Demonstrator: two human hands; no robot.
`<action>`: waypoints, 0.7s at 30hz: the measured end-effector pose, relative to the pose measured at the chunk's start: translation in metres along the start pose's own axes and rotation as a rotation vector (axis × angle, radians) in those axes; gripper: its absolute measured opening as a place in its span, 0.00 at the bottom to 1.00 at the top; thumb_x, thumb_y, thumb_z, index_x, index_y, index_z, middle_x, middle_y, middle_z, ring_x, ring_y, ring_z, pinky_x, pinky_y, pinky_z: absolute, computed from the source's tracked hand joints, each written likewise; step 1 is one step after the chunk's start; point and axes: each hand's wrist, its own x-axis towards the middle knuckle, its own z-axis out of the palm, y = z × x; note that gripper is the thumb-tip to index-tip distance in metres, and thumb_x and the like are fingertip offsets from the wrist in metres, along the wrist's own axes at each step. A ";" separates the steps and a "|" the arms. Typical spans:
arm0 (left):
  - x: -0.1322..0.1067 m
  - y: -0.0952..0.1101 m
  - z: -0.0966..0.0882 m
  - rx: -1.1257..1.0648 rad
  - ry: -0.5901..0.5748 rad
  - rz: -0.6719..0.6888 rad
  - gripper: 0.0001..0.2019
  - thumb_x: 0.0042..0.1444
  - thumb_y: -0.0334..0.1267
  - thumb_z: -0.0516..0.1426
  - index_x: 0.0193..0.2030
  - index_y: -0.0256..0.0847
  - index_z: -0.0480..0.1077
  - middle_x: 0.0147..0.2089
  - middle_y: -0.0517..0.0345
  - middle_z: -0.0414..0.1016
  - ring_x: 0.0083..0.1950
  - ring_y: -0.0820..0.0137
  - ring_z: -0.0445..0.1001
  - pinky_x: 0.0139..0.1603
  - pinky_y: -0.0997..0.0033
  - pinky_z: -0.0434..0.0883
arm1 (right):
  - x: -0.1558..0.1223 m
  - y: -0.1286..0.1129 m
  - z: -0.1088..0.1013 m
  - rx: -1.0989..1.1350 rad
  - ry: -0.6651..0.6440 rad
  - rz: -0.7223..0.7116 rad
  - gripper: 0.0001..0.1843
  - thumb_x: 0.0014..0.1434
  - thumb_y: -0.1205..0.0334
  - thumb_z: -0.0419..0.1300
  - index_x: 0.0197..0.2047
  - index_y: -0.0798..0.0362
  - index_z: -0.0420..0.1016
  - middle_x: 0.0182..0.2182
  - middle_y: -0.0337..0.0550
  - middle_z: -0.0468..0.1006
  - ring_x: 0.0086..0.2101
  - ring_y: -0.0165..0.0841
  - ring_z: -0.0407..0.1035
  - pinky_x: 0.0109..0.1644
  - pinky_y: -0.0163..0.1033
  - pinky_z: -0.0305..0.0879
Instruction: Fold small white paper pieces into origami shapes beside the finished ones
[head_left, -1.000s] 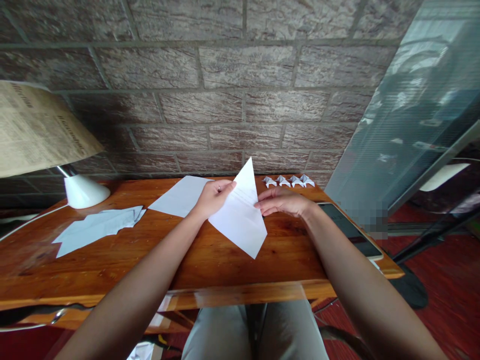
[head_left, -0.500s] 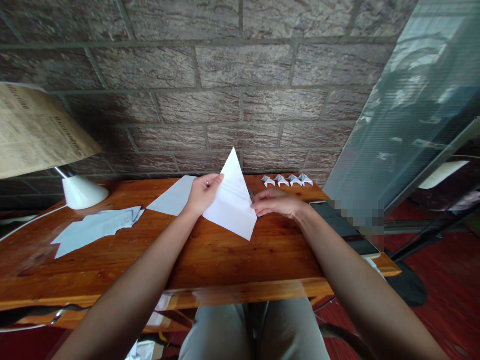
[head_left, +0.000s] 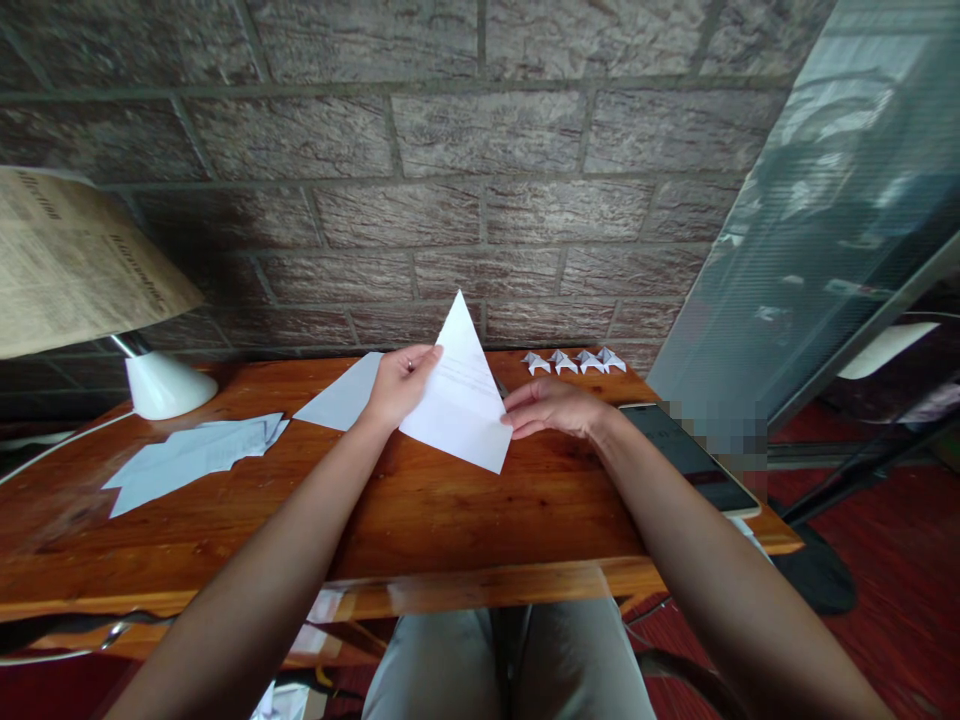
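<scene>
I have the white sheet (head_left: pixel 457 410) raised at the middle of the counter (head_left: pixel 420 520), tilted with one pointed corner up against the view of the wall (head_left: pixel 442 215); I can't tell whether its lower corner touches the wood. My left hand (head_left: pixel 403 385) has it pinched firmly at the left edge, thumb on the near face, fingers closed. My right hand (head_left: pixel 553 407) meets the right edge with its fingers drawn nearly together; I can't make out whether they grip it. Just behind my left hand lies another sheet (head_left: pixel 336 398). Four small folded paper shapes (head_left: pixel 576 362) line up beyond my right hand, a dark-screened tablet (head_left: pixel 690 460) beside that forearm. Farther left I see overlapping paper pieces (head_left: pixel 191 455) near a lamp (head_left: pixel 166 385).
</scene>
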 end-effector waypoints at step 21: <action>0.009 -0.007 -0.024 -0.283 -0.198 -0.418 0.20 0.42 0.47 0.69 0.40 0.38 0.77 0.38 0.49 0.81 0.38 0.66 0.79 0.42 0.68 0.74 | 0.002 0.006 -0.019 0.072 0.151 -0.104 0.24 0.38 0.62 0.74 0.41 0.57 0.79 0.35 0.46 0.82 0.35 0.33 0.77 0.49 0.42 0.75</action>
